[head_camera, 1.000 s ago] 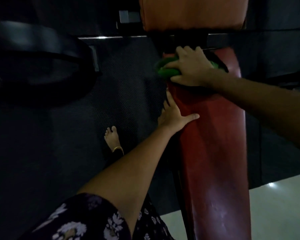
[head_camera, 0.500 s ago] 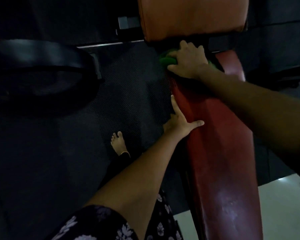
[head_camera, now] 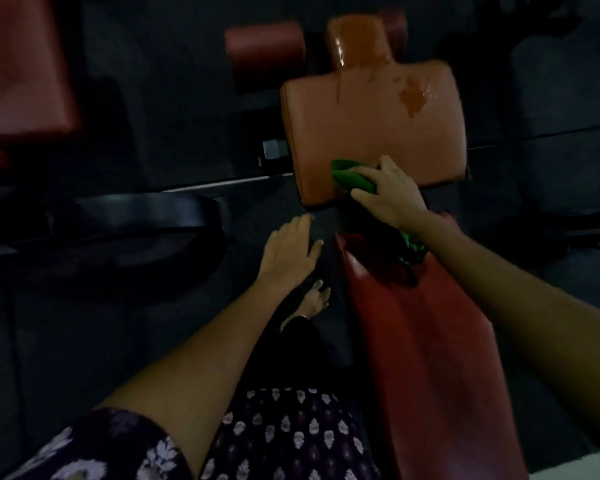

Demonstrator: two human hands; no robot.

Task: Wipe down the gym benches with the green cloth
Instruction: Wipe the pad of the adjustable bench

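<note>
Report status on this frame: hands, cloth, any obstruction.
Right hand shut on green cloth, pressing it to orange seat pad. Left hand open, off the red bench pad. Nothing in the way.

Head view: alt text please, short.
A person's right hand presses a green cloth onto the near edge of an orange bench pad. The left hand hovers open beside the long red bench pad, above dark flooring.

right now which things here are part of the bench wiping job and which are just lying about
Part of the job:
- green cloth, gripped by the right hand
- orange seat pad, with wet patches
- red back pad
- left hand, open, off the bench

Just lying about:
- black weight plate on the floor
- red roller pad
</note>
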